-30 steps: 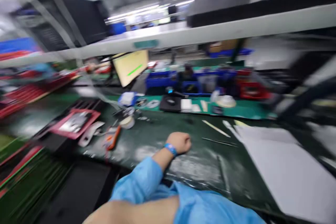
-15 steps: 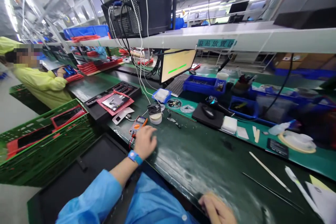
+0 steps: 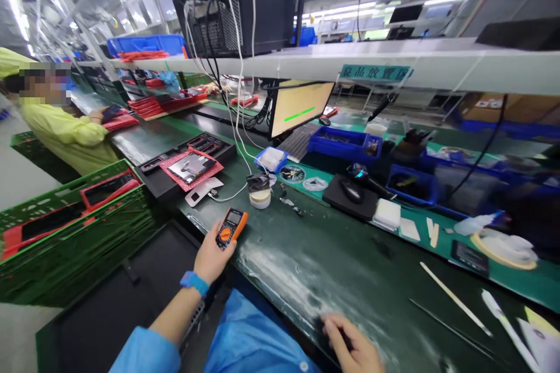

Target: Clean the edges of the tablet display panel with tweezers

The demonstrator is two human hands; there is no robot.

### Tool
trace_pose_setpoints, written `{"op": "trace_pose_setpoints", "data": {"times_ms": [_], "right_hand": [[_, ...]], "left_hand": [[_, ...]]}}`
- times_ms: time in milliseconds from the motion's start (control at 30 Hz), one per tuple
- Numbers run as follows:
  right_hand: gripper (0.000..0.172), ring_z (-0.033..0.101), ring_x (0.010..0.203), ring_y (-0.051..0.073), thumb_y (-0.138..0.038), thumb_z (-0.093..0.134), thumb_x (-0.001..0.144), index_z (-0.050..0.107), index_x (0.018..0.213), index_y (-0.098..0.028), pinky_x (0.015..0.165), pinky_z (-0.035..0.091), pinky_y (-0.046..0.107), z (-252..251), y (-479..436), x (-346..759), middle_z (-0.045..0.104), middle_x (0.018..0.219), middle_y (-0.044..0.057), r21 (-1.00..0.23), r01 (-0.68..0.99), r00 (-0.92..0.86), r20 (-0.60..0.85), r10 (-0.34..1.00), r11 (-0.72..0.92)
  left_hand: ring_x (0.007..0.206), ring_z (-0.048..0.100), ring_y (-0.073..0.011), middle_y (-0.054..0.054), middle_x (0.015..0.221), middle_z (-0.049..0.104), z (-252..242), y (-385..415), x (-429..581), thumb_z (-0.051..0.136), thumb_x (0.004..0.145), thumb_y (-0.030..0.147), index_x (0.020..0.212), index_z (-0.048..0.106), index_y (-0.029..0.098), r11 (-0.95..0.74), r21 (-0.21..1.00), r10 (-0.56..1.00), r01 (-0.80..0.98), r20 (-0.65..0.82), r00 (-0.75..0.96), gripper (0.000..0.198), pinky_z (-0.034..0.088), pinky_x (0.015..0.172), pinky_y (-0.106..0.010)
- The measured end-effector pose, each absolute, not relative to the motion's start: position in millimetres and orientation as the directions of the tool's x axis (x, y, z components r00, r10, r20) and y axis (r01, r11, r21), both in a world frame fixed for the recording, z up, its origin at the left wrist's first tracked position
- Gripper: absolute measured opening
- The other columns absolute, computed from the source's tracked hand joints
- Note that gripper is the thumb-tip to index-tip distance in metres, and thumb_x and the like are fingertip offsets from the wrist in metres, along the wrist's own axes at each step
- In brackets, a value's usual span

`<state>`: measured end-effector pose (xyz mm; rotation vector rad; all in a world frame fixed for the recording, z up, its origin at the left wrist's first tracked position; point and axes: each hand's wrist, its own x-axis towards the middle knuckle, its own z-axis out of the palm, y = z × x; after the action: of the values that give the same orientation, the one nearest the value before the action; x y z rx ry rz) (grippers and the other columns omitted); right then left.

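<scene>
Multimeter [image 3: 231, 227]: orange, lifted just off the near-left edge of the green bench [image 3: 332, 262], screen tilted up
Left hand [image 3: 213, 255]: fingers curled round multimeter's lower end, blue wristband on wrist
Right hand [image 3: 352, 347]: at bench's near edge, fingers bent over something dark, probably a probe; too blurred to tell
Jar [image 3: 259, 190]: just behind multimeter, towards bench middle
Red tray [image 3: 191, 168]: far-left, holds a board
Monitor [image 3: 301, 107]: back edge, green bar showing
Co-worker's sleeve [image 3: 65, 131]: yellow, far left

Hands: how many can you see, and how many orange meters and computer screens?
Hands: 3, the left hand, the right hand and a co-worker's hand
Orange meters: 1, the meter
Screens: 1, the screen
Total: 5
</scene>
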<state>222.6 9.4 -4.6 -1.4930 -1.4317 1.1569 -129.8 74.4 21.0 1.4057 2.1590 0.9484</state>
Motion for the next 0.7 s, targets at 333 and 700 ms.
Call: {"op": "trace_pose_setpoints", "data": {"times_ms": [333, 700], "right_hand": [[0.057, 0.07, 0.101, 0.025, -0.063, 0.072, 0.083, 0.061, 0.122, -0.024, 0.091, 0.059, 0.04, 24, 31, 172, 0.073, 0.114, 0.01, -0.962, -0.193, -0.067, -0.181, 0.981, -0.191], [0.031, 0.055, 0.064, 0.015, -0.05, 0.063, 0.091, 0.068, 0.093, -0.019, 0.061, 0.047, 0.027, 29, 6, 208, 0.064, 0.075, 0.001, -0.98, 0.123, 0.169, -0.132, 0.977, -0.154]], "left_hand": [[0.132, 0.054, -0.0305, -0.016, 0.146, 0.053, 37, -6, 5, 0.074, 0.076, 0.043, 0.153, 0.037, 0.018, 0.181, 0.95, 0.97, 0.253, -0.215, 0.113, 0.089, 0.044, 0.115, -0.048], [0.078, 0.067, -0.0223, -0.016, 0.112, 0.072, 18, -7, 20, 0.046, 0.088, 0.078, 0.118, 0.066, 0.013, 0.578, 0.779, 0.799, -0.244, -0.478, 0.364, 0.075, 0.057, 0.069, -0.037]]}}
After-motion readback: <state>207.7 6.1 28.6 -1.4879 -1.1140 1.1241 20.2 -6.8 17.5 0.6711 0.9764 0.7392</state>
